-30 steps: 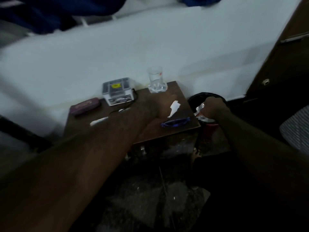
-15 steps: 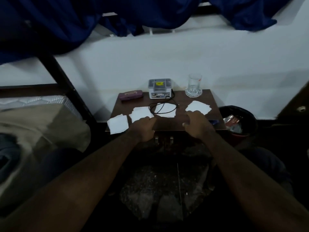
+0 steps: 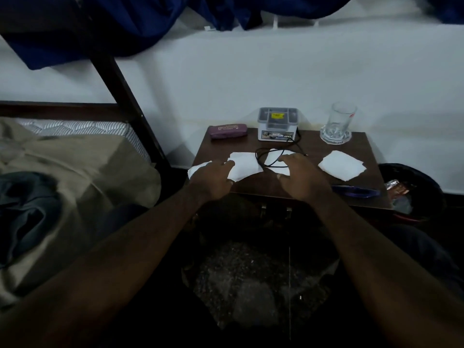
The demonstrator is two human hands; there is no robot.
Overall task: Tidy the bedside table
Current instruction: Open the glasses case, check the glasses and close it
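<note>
Bedside table (image 3: pixel 316 149): dark wooden top, set against the white wall between the bed and the waste bin, directly ahead of the person.
Left hand (image 3: pixel 213 178): palm down over the front left corner of the table; fingers spread and only slightly bent, their tips resting on the leftmost paper sheets; nothing is gripped.
Right hand (image 3: pixel 302 175): palm down near the middle of the front edge; fingers spread and loosely arched, the tips touching the sheet that lies under the cable; no grasp is visible.
Paper sheets (image 3: pixel 244 165): four white pieces lying flat on the top; three sit close together at left and centre, and one lies apart on the right.
Cable (image 3: pixel 256 158): thin and black, looped over the central sheet and reaching back toward the organiser box.
Organiser box (image 3: pixel 277 124): white and grey with compartments, at rear centre.
Case (image 3: pixel 228 130): purple and oblong, at rear left, beside the box.
Glass (image 3: pixel 339 121): clear and upright, at the rear right corner.
Pen-like object (image 3: pixel 355 190): blue-purple, lying along the front right edge.
Waste bin (image 3: pixel 426 182): dark, on the floor just right of the table, with a wrapper (image 3: pixel 399 188) inside.
Bed (image 3: pixel 75 172): at left, with a beige cover and a dark frame.
</note>
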